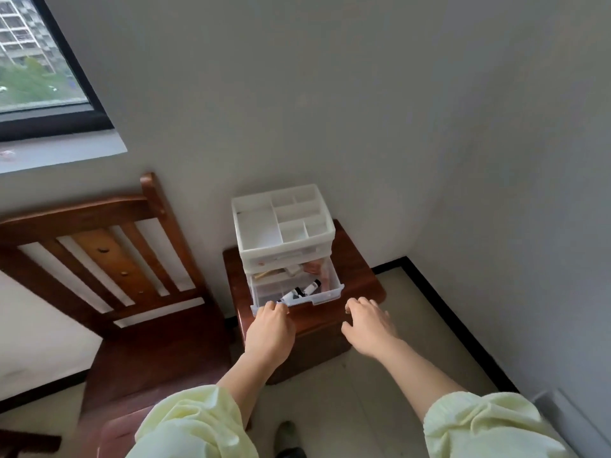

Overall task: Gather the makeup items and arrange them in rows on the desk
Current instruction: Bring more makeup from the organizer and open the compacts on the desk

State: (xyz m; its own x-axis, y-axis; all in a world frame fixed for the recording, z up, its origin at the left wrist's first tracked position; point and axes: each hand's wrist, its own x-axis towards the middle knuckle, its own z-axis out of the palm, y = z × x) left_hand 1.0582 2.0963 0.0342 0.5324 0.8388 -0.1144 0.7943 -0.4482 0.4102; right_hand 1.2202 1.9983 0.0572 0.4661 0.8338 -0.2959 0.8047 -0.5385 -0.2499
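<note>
Head view – a white plastic multi-compartment organiser [287, 251] sits on a low dark red-brown wooden surface [362, 282] in the room corner, its back to the wall. Its clear plastic lower drawer [325, 297] stands pulled out toward the camera. Inside, two small white makeup tubes with black caps [310, 287] lie tilted near the front. Pinkish and gold-toned items sit further back, too blurred to name.

The left hand [269, 328] is at the drawer's front-left corner, fingers [274, 307] curled close together over the front lip. It looks like a grip on the lip, but the tips are hidden behind the knuckles.

The right hand [370, 322] hovers over the surface's front edge, right of the drawer and apart from it. Its fingers [360, 304] are loosely spread and hold nothing.

Both arms wear pale yellow-green sleeves [195, 421] bunched at the forearm. A brown slatted wooden chair [99, 246] stands near the surface, on its left. A black-framed window [33, 77] is at upper left – buildings show outside. The beige tiled floor [423, 312] has black skirting along the wall.
</note>
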